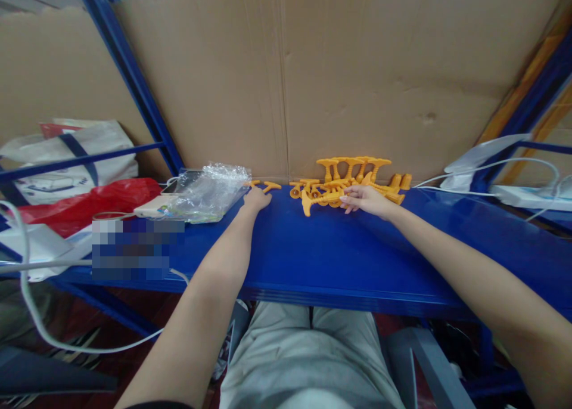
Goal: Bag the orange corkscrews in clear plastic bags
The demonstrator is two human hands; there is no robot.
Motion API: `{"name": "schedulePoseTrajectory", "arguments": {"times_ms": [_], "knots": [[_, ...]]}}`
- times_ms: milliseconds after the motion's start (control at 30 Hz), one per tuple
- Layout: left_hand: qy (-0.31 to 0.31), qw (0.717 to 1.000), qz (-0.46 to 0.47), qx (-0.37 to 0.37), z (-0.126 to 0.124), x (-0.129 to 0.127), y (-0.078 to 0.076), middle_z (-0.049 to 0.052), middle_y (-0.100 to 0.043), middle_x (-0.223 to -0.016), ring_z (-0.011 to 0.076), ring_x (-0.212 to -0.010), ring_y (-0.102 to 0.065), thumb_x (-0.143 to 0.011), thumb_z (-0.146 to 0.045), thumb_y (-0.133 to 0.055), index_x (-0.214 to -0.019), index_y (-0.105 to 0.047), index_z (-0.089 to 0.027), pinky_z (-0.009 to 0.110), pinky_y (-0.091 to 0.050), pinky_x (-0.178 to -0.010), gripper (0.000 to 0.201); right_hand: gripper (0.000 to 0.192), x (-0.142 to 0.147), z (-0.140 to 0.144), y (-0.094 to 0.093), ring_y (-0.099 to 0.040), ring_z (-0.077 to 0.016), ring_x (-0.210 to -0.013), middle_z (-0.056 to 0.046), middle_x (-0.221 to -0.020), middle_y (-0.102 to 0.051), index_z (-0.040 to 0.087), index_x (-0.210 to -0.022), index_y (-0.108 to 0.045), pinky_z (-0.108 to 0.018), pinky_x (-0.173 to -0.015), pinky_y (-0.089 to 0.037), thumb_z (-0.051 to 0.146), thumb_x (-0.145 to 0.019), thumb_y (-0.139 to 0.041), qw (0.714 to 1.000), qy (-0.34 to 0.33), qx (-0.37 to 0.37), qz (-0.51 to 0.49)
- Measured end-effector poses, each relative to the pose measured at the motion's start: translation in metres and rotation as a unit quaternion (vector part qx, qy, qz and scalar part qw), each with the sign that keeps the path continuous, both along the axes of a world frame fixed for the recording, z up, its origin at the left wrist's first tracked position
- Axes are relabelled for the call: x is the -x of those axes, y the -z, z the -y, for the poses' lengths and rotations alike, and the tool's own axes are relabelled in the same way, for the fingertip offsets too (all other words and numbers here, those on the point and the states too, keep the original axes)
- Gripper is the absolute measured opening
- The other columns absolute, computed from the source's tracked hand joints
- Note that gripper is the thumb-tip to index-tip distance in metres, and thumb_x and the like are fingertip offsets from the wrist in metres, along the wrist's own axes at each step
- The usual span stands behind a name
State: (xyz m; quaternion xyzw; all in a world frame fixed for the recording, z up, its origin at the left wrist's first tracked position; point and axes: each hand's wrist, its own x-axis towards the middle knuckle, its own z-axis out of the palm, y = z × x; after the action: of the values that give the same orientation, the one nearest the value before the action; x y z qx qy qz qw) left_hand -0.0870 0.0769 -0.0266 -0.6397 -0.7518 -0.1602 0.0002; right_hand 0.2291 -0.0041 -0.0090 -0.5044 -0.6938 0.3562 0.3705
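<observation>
Cardboard sheet [348, 69] is standing as a backdrop behind the blue desk [313, 254], framed by blue shelving posts [129, 75].

Left end of desk: white bag [75, 152], red plastic bag [84, 203], clear crumpled plastic bag [210, 191] lying over a flat white box [154, 206]. Right end: white cables [513, 170] trailing across.

Pile of orange plastic T-handled parts [353, 179] is sitting at the back edge of the desk, against the cardboard. Several are standing upright with the crossbar on top; others are lying flat. One flat piece is lying with its long axis roughly left-right, crossbar end pointing left.

Right hand [369, 199] is resting palm-down on the near side of the pile, fingers spread flat and touching the lying pieces; grip not closed on anything.

Left hand [257, 199] is reaching toward a separate orange T-piece [268, 186] lying just beyond its fingertips, apart from the pile and to its left. Fingers look loosely curled; whether they are already pinching that piece I cannot tell, as the hand is covering the contact.

The left hand is nearer the lone piece; the right is nearer the pile.
</observation>
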Motion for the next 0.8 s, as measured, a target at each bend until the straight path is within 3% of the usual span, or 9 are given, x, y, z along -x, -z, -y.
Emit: {"name": "schedulePoseTrajectory", "arguments": {"times_ms": [233,533,667,800], "knots": [[0.088,0.996,-0.004,-0.005,0.0,-0.003,-0.003,0.017,-0.075,-0.101,0.0293,-0.103,-0.069,-0.087,-0.03,-0.047,-0.092,-0.077,-0.013,0.029,-0.051,-0.084,0.035,0.013,0.001,0.002,-0.001,-0.067,-0.0107,-0.057,-0.005,-0.081,-0.075,0.016,-0.097,-0.065,-0.021,-0.057,-0.054,0.023,-0.088,-0.068,1.0,0.009,-0.001,0.006],[0.119,0.991,0.0,-0.058,-0.004,-0.002,-0.003,0.012,-0.073,-0.072,0.0294,-0.086,-0.071,-0.081,-0.033,-0.055,-0.066,-0.074,-0.021,0.031,-0.051,-0.072,0.027,0.017,0.001,0.002,0.0,-0.068,-0.0113,-0.058,-0.006,-0.083,-0.075,0.015,-0.102,-0.064,-0.023,-0.06,-0.056,0.024,-0.088,-0.068,1.0,0.018,-0.004,0.016],[0.124,0.991,-0.007,-0.053,0.002,-0.007,-0.005,0.011,-0.073,-0.073,0.0283,-0.082,-0.071,-0.082,-0.031,-0.057,-0.068,-0.074,-0.019,0.03,-0.05,-0.069,0.025,0.022,0.002,0.003,-0.002,-0.068,-0.0113,-0.058,-0.006,-0.084,-0.075,0.015,-0.107,-0.062,-0.023,-0.061,-0.057,0.024,-0.088,-0.068,0.999,0.033,0.003,0.015],[0.098,0.993,-0.049,-0.034,0.01,-0.012,-0.007,0.011,-0.076,-0.092,0.0258,-0.094,-0.07,-0.084,-0.026,-0.058,-0.087,-0.075,-0.019,0.028,-0.051,-0.076,0.018,0.025,0.001,0.003,-0.004,-0.067,-0.0125,-0.056,-0.006,-0.081,-0.074,0.015,-0.108,-0.061,-0.024,-0.059,-0.057,0.022,-0.086,-0.07,0.998,0.05,-0.014,-0.031]]}}
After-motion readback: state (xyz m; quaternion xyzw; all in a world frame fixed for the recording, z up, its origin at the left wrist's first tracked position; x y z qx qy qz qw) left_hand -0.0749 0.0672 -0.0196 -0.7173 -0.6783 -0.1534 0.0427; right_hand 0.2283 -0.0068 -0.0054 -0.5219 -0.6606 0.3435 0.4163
